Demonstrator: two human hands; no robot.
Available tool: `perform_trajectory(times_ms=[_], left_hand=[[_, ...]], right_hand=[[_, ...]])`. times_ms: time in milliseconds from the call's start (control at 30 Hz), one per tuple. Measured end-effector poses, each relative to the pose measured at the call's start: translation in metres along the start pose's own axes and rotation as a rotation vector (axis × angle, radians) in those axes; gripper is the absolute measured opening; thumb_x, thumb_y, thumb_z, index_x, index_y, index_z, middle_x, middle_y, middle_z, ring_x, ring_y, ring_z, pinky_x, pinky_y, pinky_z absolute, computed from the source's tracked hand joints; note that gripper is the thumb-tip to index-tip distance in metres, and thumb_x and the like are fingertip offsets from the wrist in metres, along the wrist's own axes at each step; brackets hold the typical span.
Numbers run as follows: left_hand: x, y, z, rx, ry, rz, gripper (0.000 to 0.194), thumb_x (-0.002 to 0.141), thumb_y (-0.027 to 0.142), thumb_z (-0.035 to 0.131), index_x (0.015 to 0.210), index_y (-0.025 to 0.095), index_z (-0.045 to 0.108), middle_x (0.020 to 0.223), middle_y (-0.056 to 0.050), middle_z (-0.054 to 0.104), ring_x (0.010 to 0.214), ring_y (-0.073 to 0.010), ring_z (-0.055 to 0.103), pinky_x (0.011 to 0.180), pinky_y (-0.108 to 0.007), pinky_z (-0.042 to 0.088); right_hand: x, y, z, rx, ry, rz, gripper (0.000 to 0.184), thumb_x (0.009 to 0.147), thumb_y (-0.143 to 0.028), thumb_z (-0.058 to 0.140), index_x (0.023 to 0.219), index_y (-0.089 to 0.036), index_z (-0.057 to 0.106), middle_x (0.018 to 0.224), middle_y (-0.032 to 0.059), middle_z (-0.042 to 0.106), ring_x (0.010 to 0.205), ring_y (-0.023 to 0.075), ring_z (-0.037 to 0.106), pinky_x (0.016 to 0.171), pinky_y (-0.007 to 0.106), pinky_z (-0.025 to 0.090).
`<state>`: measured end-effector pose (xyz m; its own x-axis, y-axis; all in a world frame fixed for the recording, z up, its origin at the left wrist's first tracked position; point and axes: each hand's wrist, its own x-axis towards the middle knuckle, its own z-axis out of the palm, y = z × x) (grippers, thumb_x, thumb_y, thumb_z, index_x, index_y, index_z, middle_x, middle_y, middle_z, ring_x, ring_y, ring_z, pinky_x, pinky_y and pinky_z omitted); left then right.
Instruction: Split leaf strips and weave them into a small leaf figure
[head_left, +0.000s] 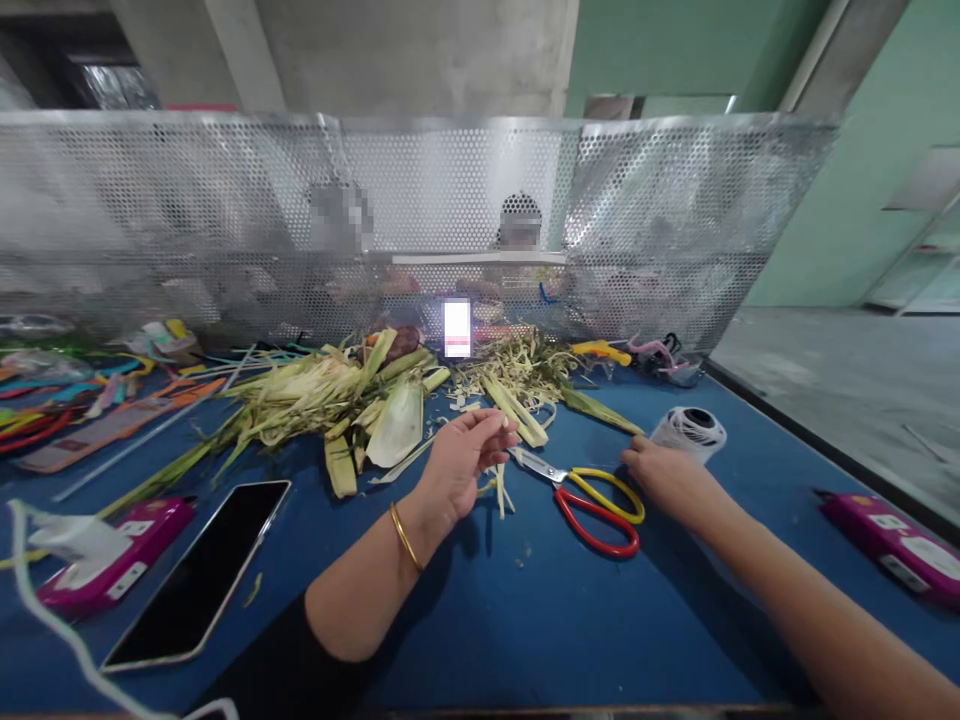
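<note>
My left hand (466,458), with a gold bangle at the wrist, is raised over the middle of the table. Its thumb and forefinger pinch a small pale strip of corn husk; thin pale strips also show just below the fingers. My right hand (664,478) is low on the right, fingers pressed together near the tip of a long green husk leaf (600,408). What those fingers hold, if anything, is hidden. Right behind this hand lies a spool of white string (691,432). Between my hands rest scissors (592,505) with one red and one yellow handle, blades slightly parted.
Corn husks (307,390) and shredded husk (529,365) are heaped along the back. A phone (199,570) and a purple power strip (124,560) lie left, another purple power strip (892,545) right. A perforated metal screen (450,190) stands behind, with people beyond it.
</note>
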<state>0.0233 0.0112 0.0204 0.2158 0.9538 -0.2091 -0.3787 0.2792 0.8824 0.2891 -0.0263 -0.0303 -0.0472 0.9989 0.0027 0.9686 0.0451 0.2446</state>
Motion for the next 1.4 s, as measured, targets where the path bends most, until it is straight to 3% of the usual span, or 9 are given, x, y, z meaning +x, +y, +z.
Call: perform_trajectory(times_ms=[200, 400, 533, 600, 767, 1000, 1233, 1333, 1400], left_hand=[[-0.001, -0.008, 0.001, 0.084, -0.079, -0.026, 0.010, 0.086, 0.012, 0.058, 0.076, 0.013, 0.060, 0.073, -0.002, 0.066, 0.060, -0.0081, 0.063, 0.049, -0.017, 0.046], [0.001, -0.014, -0.001, 0.154, -0.141, -0.034, 0.009, 0.087, 0.017, 0.057, 0.078, 0.014, 0.058, 0.076, -0.002, 0.064, 0.062, -0.0078, 0.062, 0.051, -0.017, 0.046], [0.001, -0.016, -0.001, 0.200, -0.171, -0.023, 0.009, 0.086, 0.019, 0.058, 0.079, 0.014, 0.058, 0.080, -0.004, 0.065, 0.065, -0.0089, 0.063, 0.052, -0.018, 0.046], [0.001, -0.018, -0.001, 0.228, -0.190, -0.018, 0.009, 0.085, 0.019, 0.060, 0.078, 0.014, 0.060, 0.086, -0.005, 0.066, 0.067, -0.0089, 0.063, 0.051, -0.017, 0.045], [0.004, -0.020, -0.003, 0.295, -0.224, -0.064, 0.010, 0.083, 0.018, 0.060, 0.079, 0.012, 0.066, 0.082, -0.004, 0.066, 0.056, -0.0054, 0.056, 0.045, -0.016, 0.038], [0.004, -0.021, -0.006, 0.267, -0.380, -0.302, 0.012, 0.076, 0.022, 0.070, 0.078, 0.011, 0.069, 0.063, 0.001, 0.058, 0.046, -0.0033, 0.045, 0.043, -0.017, 0.033], [0.010, -0.029, -0.010, 0.150, -0.580, -0.631, 0.014, 0.075, 0.018, 0.071, 0.068, 0.010, 0.061, 0.051, 0.005, 0.048, 0.041, -0.0019, 0.038, 0.041, -0.013, 0.031], [0.010, -0.028, -0.008, 0.143, -0.484, -0.625, 0.014, 0.084, 0.015, 0.061, 0.072, 0.009, 0.063, 0.057, 0.001, 0.055, 0.049, -0.0044, 0.050, 0.047, -0.014, 0.040], [0.008, -0.026, -0.006, 0.123, -0.379, -0.552, 0.017, 0.086, 0.013, 0.055, 0.071, 0.009, 0.063, 0.062, -0.001, 0.059, 0.053, -0.0061, 0.055, 0.053, -0.016, 0.046]], right_hand=[[0.010, -0.008, 0.009, 0.085, 0.021, 0.058, 0.025, 0.083, 0.003, 0.038, 0.093, -0.011, 0.056, 0.101, 0.0168, 0.062, 0.070, 0.0198, 0.066, 0.051, 0.027, 0.032], [0.010, -0.004, 0.005, 0.286, 0.079, 0.128, 0.020, 0.090, -0.007, 0.033, 0.097, -0.017, 0.049, 0.079, 0.0054, 0.066, 0.067, 0.0154, 0.063, 0.056, 0.024, 0.034], [0.008, -0.014, -0.005, 0.332, 0.144, 0.135, 0.019, 0.091, -0.011, 0.033, 0.098, -0.018, 0.049, 0.075, 0.0051, 0.065, 0.064, 0.0171, 0.060, 0.055, 0.027, 0.032], [0.006, -0.027, -0.010, 0.312, 0.233, 0.069, 0.017, 0.089, -0.012, 0.037, 0.096, -0.019, 0.051, 0.078, 0.0058, 0.065, 0.068, 0.0186, 0.060, 0.058, 0.028, 0.032], [-0.007, -0.064, -0.018, 0.175, 0.483, -0.278, 0.017, 0.085, -0.005, 0.042, 0.082, -0.018, 0.053, 0.070, 0.0040, 0.061, 0.066, 0.0195, 0.054, 0.064, 0.030, 0.031], [-0.029, -0.091, -0.027, 0.167, 0.709, -0.530, 0.025, 0.092, -0.008, 0.035, 0.084, -0.015, 0.056, 0.073, 0.0062, 0.060, 0.065, 0.0199, 0.050, 0.066, 0.031, 0.034], [-0.044, -0.114, -0.024, 0.098, 0.702, -0.759, 0.026, 0.096, -0.012, 0.035, 0.093, -0.013, 0.061, 0.081, 0.0068, 0.065, 0.076, 0.0210, 0.055, 0.081, 0.036, 0.039], [-0.049, -0.110, -0.024, 0.072, 0.682, -0.817, 0.027, 0.096, -0.014, 0.035, 0.090, -0.016, 0.061, 0.078, 0.0044, 0.064, 0.068, 0.0183, 0.053, 0.075, 0.033, 0.041], [-0.047, -0.094, -0.029, 0.109, 0.727, -0.704, 0.027, 0.096, -0.018, 0.035, 0.090, -0.018, 0.061, 0.080, 0.0047, 0.064, 0.064, 0.0165, 0.052, 0.065, 0.030, 0.039]])
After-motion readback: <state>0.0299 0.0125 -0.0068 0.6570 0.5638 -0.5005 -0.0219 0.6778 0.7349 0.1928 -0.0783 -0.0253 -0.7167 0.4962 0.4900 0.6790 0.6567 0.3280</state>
